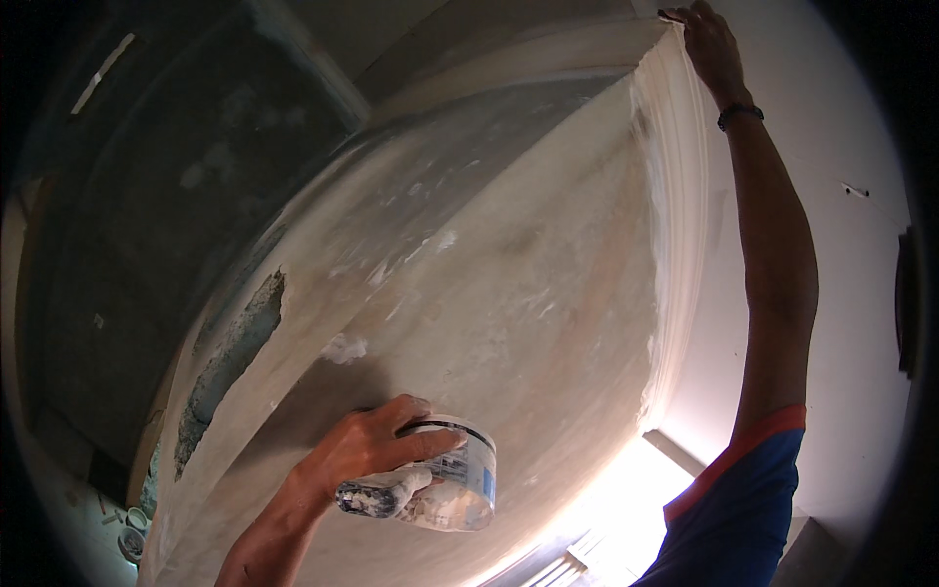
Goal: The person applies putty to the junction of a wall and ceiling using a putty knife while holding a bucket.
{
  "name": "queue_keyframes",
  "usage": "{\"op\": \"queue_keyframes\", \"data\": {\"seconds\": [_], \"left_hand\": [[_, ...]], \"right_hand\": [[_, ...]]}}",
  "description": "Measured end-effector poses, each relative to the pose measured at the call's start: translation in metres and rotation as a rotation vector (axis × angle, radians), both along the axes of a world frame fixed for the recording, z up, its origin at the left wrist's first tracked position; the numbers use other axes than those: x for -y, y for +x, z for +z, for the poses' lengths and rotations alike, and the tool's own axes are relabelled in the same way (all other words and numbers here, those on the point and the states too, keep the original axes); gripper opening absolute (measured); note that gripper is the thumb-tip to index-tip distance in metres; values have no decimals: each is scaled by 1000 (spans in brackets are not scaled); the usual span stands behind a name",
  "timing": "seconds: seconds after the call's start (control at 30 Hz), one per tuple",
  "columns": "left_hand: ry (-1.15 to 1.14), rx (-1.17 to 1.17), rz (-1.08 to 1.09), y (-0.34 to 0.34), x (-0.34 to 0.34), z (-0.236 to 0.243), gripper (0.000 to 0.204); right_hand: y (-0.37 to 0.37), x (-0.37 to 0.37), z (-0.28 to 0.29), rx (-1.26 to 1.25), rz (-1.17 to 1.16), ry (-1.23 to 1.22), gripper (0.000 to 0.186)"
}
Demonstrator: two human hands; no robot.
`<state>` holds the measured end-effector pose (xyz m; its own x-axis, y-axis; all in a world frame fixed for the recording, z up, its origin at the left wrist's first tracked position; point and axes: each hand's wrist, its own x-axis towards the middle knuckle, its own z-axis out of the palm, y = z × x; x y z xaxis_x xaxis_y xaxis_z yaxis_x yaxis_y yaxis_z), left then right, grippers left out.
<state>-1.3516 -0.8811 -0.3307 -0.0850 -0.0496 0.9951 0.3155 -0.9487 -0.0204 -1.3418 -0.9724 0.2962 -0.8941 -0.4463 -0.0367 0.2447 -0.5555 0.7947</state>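
Note:
My left hand (367, 445) is closed round a clear plastic tub (479, 479) with a dark rim and pale paste smeared inside, held in front of the wall. Below the fingers a paste-caked handle with a dark end (370, 497) sticks out from the tub; what it belongs to is hidden. My right arm is stretched up high. At the top corner of the pale moulding (675, 196), my right hand (712, 49) has its fingers closed against the edge. A small dark bit shows at the fingertips, too little to name. Patchy, smeared plaster covers the wall (509, 313).
A rough-edged recess (230, 367) is cut into the wall at left. White ceiling (763, 196) lies right of the moulding, with a small fitting (854, 190). Bright light comes from an opening (616, 509) at lower right. Containers (132, 533) stand low at far left.

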Motion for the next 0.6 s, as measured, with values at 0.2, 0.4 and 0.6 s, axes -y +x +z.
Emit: {"op": "queue_keyframes", "data": {"seconds": [0.2, 0.4, 0.6], "left_hand": [[-32, -30, 9, 0, -2, -3, 63], [-44, -52, 49, -3, 1, -4, 62], [-24, -57, 28, -3, 1, -1, 62]], "right_hand": [[-5, -10, -19, -247, -27, -117, 34], [9, -3, -10, -361, 46, -625, 36], [2, -23, 20, -200, -109, 32, 37]]}}
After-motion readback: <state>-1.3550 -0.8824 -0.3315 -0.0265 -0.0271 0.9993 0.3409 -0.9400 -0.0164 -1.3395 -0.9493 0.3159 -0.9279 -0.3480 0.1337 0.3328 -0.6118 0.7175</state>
